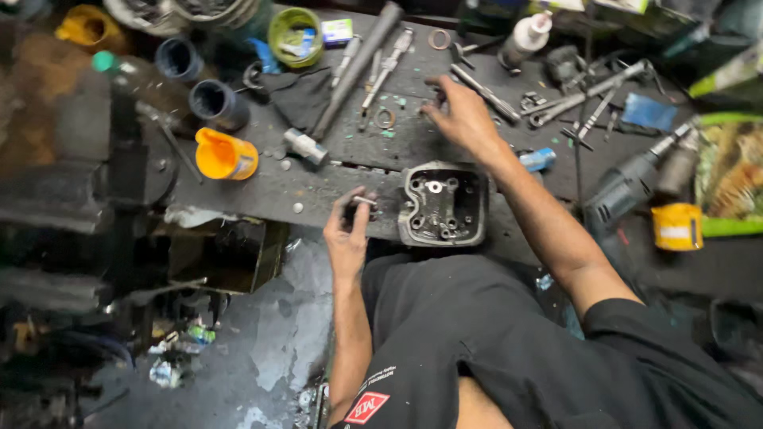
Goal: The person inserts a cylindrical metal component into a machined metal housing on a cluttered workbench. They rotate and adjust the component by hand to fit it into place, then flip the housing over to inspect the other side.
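A small dark part with a thin metal pin (362,202) is held in the left hand (346,237), whose fingers are curled narrowly around it at the near edge of the dark workbench (318,179); what kind of part it is cannot be told. Just to the right of this hand, an engine cylinder head (443,203) of grey metal is placed on the bench edge, with its open side turned up, so that round holes and valve seats are seen inside it. The right hand (462,116) is stretched farther over the bench, beyond the cylinder head, with the fingers bent down to the surface; whether something is pinched between them cannot be told, because the fingertips are blurred. Near this hand, small metal rings (385,118) and a long steel bar (358,67) are lying. More to the right, several wrenches (584,95) are scattered, and an electric drill (636,179) is laid beside a yellow can (677,226). At the left side, an orange plastic cup (226,155) is lying on its side, near two dark cylinders (216,103). A white bottle (526,38) stands at the far edge.
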